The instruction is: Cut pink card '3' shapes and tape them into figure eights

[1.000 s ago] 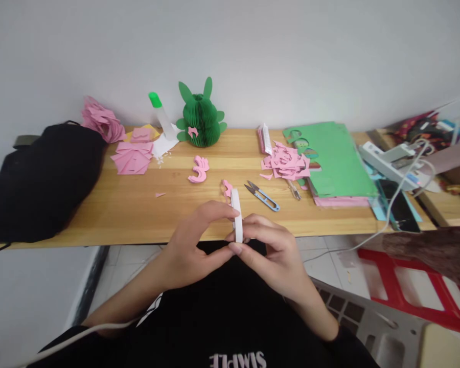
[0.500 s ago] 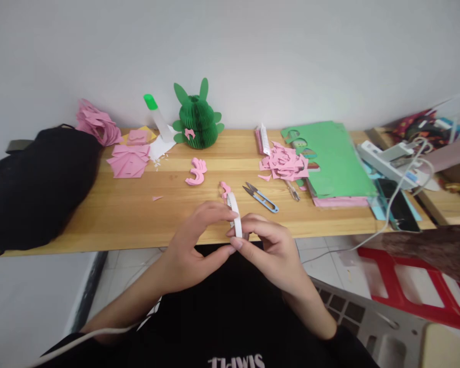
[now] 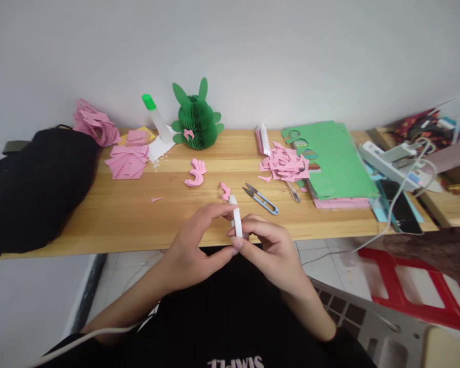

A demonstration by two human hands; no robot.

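A narrow white roll of tape (image 3: pixel 237 223) is held nearly edge-on just over the table's front edge. My right hand (image 3: pixel 266 249) grips its lower end between thumb and fingers. My left hand (image 3: pixel 195 245) curves around the other side, forefinger on the roll's upper rim and thumb by its bottom, touching my right thumb. Just beyond the roll lies a small pink paper cutout (image 3: pixel 225 191). Blue thread snips (image 3: pixel 261 199) rest to the right. Farther back are a stack of curved pink cutouts (image 3: pixel 196 173) and a green honeycomb-paper figure (image 3: pixel 197 122) with ears.
Pink paper scraps (image 3: pixel 283 162), a white tube (image 3: pixel 264 139) and green paper sheets (image 3: pixel 341 163) lie at right, near a power strip (image 3: pixel 387 162) and phone (image 3: pixel 399 204). A glue bottle (image 3: pixel 155 117), pink papers (image 3: pixel 128 161) and a black bag (image 3: pixel 42 189) occupy the left.
My left forefinger has shifted slightly along the roll's upper rim. Both hands keep hold of the roll, and the things on the table stay where they were.
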